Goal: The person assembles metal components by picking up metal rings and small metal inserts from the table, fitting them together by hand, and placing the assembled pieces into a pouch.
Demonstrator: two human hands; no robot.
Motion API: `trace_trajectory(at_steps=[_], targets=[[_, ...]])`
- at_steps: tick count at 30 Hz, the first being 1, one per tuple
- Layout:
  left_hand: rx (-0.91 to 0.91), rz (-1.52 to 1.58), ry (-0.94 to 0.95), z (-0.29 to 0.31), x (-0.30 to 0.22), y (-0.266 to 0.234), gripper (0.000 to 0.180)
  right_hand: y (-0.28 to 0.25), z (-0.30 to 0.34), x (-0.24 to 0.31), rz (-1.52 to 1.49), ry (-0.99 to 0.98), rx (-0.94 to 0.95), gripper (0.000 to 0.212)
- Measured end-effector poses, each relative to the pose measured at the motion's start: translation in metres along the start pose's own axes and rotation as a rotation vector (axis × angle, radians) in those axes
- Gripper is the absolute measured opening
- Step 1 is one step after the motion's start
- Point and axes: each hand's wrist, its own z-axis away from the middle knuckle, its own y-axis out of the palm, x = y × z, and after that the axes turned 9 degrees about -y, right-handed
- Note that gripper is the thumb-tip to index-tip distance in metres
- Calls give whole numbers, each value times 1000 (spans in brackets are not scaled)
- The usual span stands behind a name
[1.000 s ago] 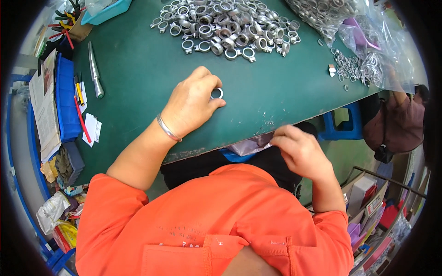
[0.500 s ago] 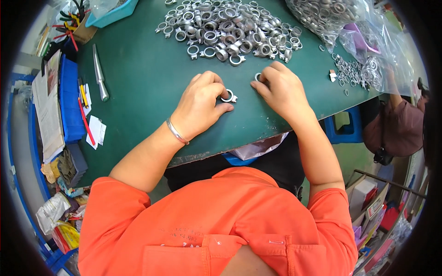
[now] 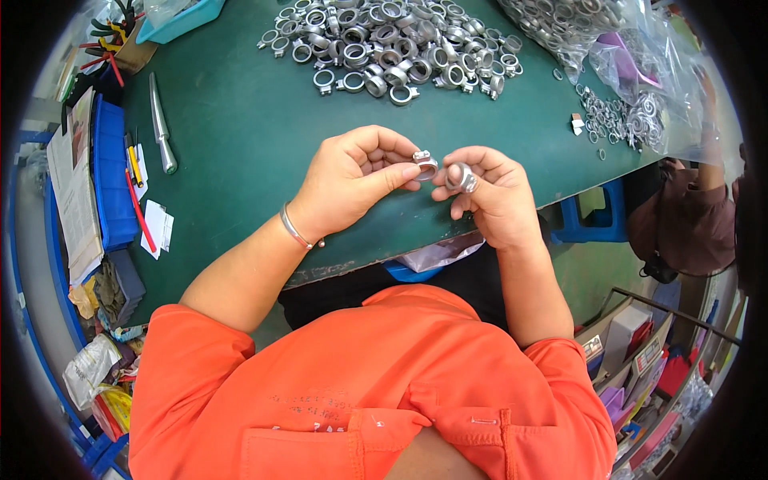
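Observation:
My left hand (image 3: pixel 340 180), with a bangle at its wrist, pinches a grey metal ring (image 3: pixel 428 170) between thumb and fingers. A small block on the ring's rim points up and away from me. Just to the right, my right hand (image 3: pixel 504 200) is turned partly palm up and grips a second metal ring (image 3: pixel 464 178), its thumb at the opening. The two rings are close together but apart, above the near part of the green table (image 3: pixel 256 144). Farther back lies a heap of similar metal rings (image 3: pixel 392 48), many with the same small block.
A tapered metal rod (image 3: pixel 161 128) lies at the left, near pens, white cards (image 3: pixel 158 226) and a blue bin (image 3: pixel 116 176). Smaller loose rings (image 3: pixel 608 116) and a clear bag of rings (image 3: pixel 560 28) are at the right. Another person (image 3: pixel 688 216) is beyond the blue stool (image 3: pixel 592 220).
Both hands have drawn together, the right one moving down toward me and turning over. The left hand's ring has been lifted off the table and tilted; the right hand's ring now shows more fully.

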Motion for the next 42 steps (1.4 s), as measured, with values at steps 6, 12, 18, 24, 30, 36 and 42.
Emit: trace_trajectory(at_steps=[6, 12, 18, 24, 30, 36, 42], targets=[[-2, -126, 169, 3, 4, 0, 17, 12, 1, -6, 97, -93, -1, 20], [151, -611, 655, -1, -1, -1, 25, 5, 18, 1, 1022, -956, 244, 24], [63, -578, 589, 1, -1, 1, 27, -33, 72, -8, 1194, -759, 519, 28], [-123, -649, 542, 2, -7, 1, 22, -49, 74, -5, 1398, -345, 368, 25], [-791, -1102, 764, -66, -40, -100, 45, -55, -27, 57, 1161, -823, 120, 24], [-631, -523, 270, -147, -44, -172, 61, -106, -165, 32, 1397, -649, -50, 71], [-610, -999, 247, -134, -39, -136, 63, -63, -160, 20, 1478, -652, 82, 80]])
